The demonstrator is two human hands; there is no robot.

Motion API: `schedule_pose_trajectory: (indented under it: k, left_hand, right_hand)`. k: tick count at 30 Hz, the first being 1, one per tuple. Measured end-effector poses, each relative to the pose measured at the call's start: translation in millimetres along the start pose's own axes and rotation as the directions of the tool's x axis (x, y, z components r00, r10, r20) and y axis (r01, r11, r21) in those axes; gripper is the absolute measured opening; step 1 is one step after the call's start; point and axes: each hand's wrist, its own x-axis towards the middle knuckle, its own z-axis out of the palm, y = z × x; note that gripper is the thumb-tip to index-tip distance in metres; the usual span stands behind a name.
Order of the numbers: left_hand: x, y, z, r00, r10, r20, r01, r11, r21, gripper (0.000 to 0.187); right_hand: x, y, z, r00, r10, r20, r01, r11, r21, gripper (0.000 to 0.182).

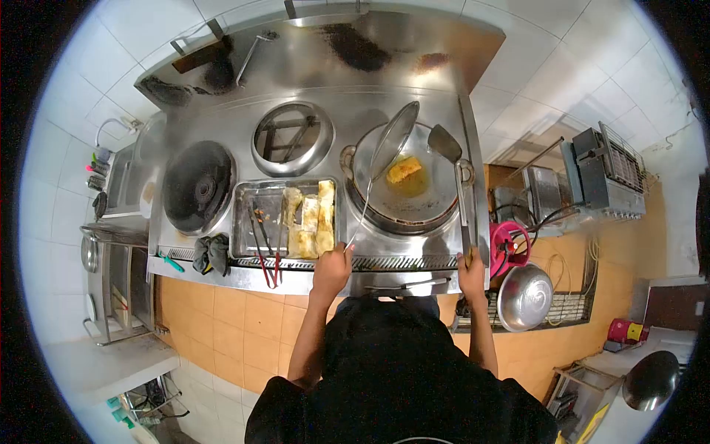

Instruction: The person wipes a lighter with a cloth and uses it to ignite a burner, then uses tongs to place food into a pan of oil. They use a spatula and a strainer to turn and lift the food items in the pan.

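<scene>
Seemingly frying food [404,170], upper centre, clasping skimmer [394,143] in curled left hand [333,271], spatula [444,143] in curled right hand [471,274], perhaps needing turning

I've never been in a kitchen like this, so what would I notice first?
Probably the big wok on the right side of the steel stove, with a golden piece of food in it. The left hand holds a round, long-handled utensil over it, and the right hand holds a dark spatula by its right rim. Next might come the bright pink round thing beyond the stove's right edge.
</scene>
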Motion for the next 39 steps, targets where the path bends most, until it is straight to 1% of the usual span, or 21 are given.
schedule_pose_trajectory:
  k: [2, 3, 6, 12, 15, 16, 17, 19, 20, 24, 26, 27, 29, 30, 31, 33, 34, 35, 36, 37, 39]
  left_hand:
    - [1.9, -0.2, -2.1, 1.0, 0.023, -0.016, -0.023, 1.0, -0.018, 0.035]
    - [2.1, -0.8, -4.1, 0.999, 0.027, -0.017, -0.027, 1.0, -0.015, 0.035]
    - [1.4, -1.9, -7.6, 1.0, 0.028, -0.01, -0.029, 0.999, -0.02, 0.037]
    - [-4.2, -10.4, -14.6, 0.998, -0.053, 0.032, 0.055, 0.996, -0.071, 0.04]
    - [-9.6, -15.4, -10.3, 0.999, -0.003, 0.032, 0.005, 0.999, -0.048, 0.039]
    - [-11.2, -16.3, -8.4, 1.0, -0.008, 0.025, 0.008, 1.0, -0.02, 0.039]
    - [-11.6, -18.8, -7.9, 1.0, -0.007, 0.022, 0.007, 1.0, -0.02, 0.039]
    - [-12.9, -22.4, -7.0, 0.998, 0.057, 0.021, -0.057, 0.998, -0.011, 0.038]
    - [-13.0, -24.1, -5.9, 0.998, 0.056, 0.021, -0.056, 0.998, -0.012, 0.038]
    - [-9.2, -28.8, -3.0, 0.996, 0.086, 0.021, -0.086, 0.996, -0.015, 0.04]
    - [-8.7, -29.5, -2.4, 0.995, 0.093, 0.038, -0.092, 0.995, -0.036, 0.039]
    - [-8.9, -29.2, -1.9, 0.991, 0.137, -0.007, -0.137, 0.991, -0.004, 0.038]
    - [-8.5, -31.0, -0.8, 0.981, 0.186, -0.048, -0.185, 0.982, 0.029, 0.037]
    - [-6.9, -32.5, -0.2, 0.974, 0.221, -0.059, -0.218, 0.975, 0.045, 0.036]
    - [-5.1, -33.6, 0.2, 0.965, 0.254, -0.071, -0.249, 0.966, 0.061, 0.035]
    - [-3.5, -33.9, 0.6, 0.961, 0.255, -0.102, -0.251, 0.967, 0.053, 0.031]
    - [-4.8, -33.7, 0.6, 0.959, 0.253, -0.13, -0.249, 0.967, 0.047, 0.027]
    - [-5.2, -33.7, 0.5, 0.96, 0.248, -0.13, -0.244, 0.969, 0.045, 0.027]
    - [-4.1, -31.8, -2.1, 0.975, 0.196, -0.099, -0.195, 0.981, 0.018, 0.029]
    - [-3.3, -29.7, -4.9, 0.987, 0.146, -0.066, -0.147, 0.989, -0.006, 0.03]
    - [-2.7, -25.1, -10.8, 0.995, 0.094, -0.016, -0.094, 0.996, -0.011, 0.032]
  right_hand:
    - [0.7, -8.1, 5.4, 0.996, -0.08, -0.03, 0.08, 0.997, -0.004, 0.05]
    - [-1.2, -12.5, 8.3, 0.996, -0.08, -0.034, 0.08, 0.997, 0.0, 0.05]
    - [-1.1, -28.0, 7.9, 0.996, -0.086, -0.021, 0.085, 0.995, -0.058, 0.067]
    - [3.5, -31.9, 16.3, 0.998, -0.06, -0.033, 0.059, 0.998, -0.036, 0.064]
    - [-1.8, -32.9, 27.0, 0.999, -0.03, 0.037, 0.031, 0.999, -0.035, 0.064]
    - [0.9, -19.6, 41.3, 0.993, -0.121, 0.012, 0.12, 0.988, 0.101, 0.063]
    - [2.0, -4.2, 49.2, 0.992, -0.124, 0.011, 0.123, 0.987, 0.102, 0.063]
    - [-3.0, -18.6, 53.1, 0.991, -0.103, 0.084, 0.069, 0.939, 0.338, 0.063]
    - [-6.2, -27.0, 47.8, 0.968, 0.092, 0.233, -0.185, 0.888, 0.42, 0.062]
    - [-6.1, -35.5, 44.3, 0.962, 0.125, 0.241, -0.225, 0.865, 0.449, 0.06]
    - [-2.6, -38.0, 39.4, 0.996, -0.072, 0.051, 0.046, 0.913, 0.404, 0.058]
    - [-1.2, -34.2, 35.2, 0.997, -0.065, 0.046, 0.041, 0.914, 0.404, 0.058]
    - [3.2, -27.4, 26.7, 0.991, -0.136, 0.019, 0.127, 0.961, 0.245, 0.059]
    - [-0.5, -46.9, 12.1, 0.987, 0.058, 0.149, -0.087, 0.976, 0.198, 0.06]
    - [-2.0, -43.6, 12.0, 0.988, 0.058, 0.145, -0.086, 0.976, 0.198, 0.06]
    - [-6.1, -40.3, 7.5, 0.982, -0.189, 0.017, 0.188, 0.98, 0.068, 0.061]
    - [-7.1, -43.3, 1.5, 0.982, -0.19, 0.021, 0.189, 0.98, 0.065, 0.061]
    - [-9.5, -45.9, -8.1, 0.991, -0.103, 0.083, 0.106, 0.994, -0.03, 0.061]
    - [-11.4, -52.4, -16.7, 0.991, -0.009, 0.136, 0.027, 0.991, -0.129, 0.061]
    - [-9.3, -51.4, -24.1, 0.99, -0.007, 0.138, 0.025, 0.991, -0.13, 0.061]
    - [2.6, -42.6, -46.0, 0.973, -0.164, 0.16, 0.205, 0.935, -0.29, 0.06]
